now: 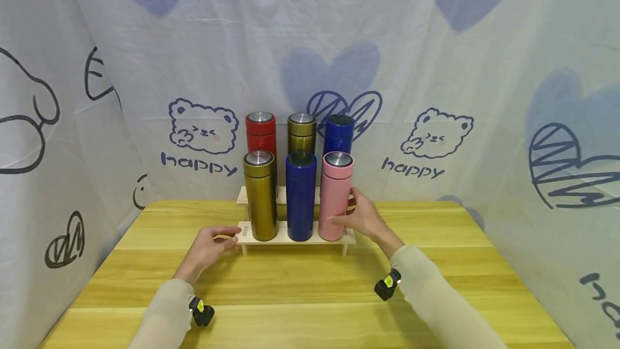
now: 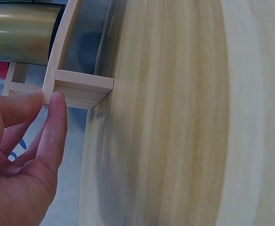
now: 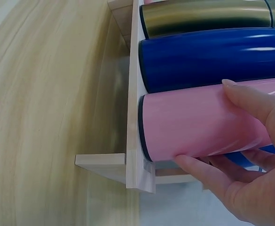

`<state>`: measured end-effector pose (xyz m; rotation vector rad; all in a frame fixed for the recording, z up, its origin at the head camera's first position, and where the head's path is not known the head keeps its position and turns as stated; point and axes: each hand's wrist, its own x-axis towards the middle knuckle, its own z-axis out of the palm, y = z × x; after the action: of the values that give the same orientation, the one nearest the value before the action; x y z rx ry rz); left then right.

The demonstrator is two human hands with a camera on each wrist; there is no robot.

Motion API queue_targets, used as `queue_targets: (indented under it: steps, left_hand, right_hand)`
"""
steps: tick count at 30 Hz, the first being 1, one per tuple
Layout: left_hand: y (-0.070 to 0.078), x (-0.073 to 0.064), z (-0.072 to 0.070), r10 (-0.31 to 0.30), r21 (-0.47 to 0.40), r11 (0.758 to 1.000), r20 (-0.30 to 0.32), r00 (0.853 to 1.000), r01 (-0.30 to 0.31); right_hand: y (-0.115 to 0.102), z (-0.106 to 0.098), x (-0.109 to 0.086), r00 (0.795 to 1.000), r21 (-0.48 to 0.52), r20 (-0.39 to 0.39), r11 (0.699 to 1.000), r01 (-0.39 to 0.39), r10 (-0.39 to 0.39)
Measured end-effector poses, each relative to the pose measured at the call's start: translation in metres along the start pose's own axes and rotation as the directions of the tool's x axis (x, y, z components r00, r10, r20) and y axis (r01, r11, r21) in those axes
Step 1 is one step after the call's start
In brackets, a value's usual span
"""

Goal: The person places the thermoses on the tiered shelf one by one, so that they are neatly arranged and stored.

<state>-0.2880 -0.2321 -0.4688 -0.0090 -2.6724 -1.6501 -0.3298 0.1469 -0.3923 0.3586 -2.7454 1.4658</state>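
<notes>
A two-tier wooden rack [image 1: 282,234] carries upright vacuum flasks. On the front step stand a gold flask [image 1: 260,201], a blue flask [image 1: 300,198] and, at the right end, a pink flask [image 1: 336,193]. My right hand [image 1: 365,217] grips the pink flask low on its body, thumb across the front and fingers around the right side. In the right wrist view the base of the pink flask [image 3: 193,125] is right at the step's surface. At the rack's left end, my left hand [image 1: 205,250] pinches the front step's edge [image 2: 57,52] between thumb and finger.
Behind, on the upper step, stand a red flask [image 1: 261,139], another gold flask [image 1: 301,136] and another blue flask [image 1: 339,136]. The rack sits toward the back of a wood-grain table [image 1: 290,290]. A printed white cloth [image 1: 271,69] hangs behind and along both sides.
</notes>
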Motion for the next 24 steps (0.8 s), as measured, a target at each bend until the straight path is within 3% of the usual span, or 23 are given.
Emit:
queue_targets:
  steps: [18, 24]
  left_hand:
    - [-0.0015, 0.0009, -0.0007, 0.037, 0.037, 0.999, -0.007, 0.999, -0.037]
    - [-0.0018, 0.0, -0.0026, 0.038, 0.049, 0.998, -0.002, 0.999, -0.038]
  right_hand:
    - [0.0033, 0.0052, -0.0009, 1.0, -0.014, -0.01, 1.0, 0.013, -0.013]
    - [0.0071, 0.0004, -0.0029, 1.0, 0.006, 0.021, 1.0, 0.006, -0.006]
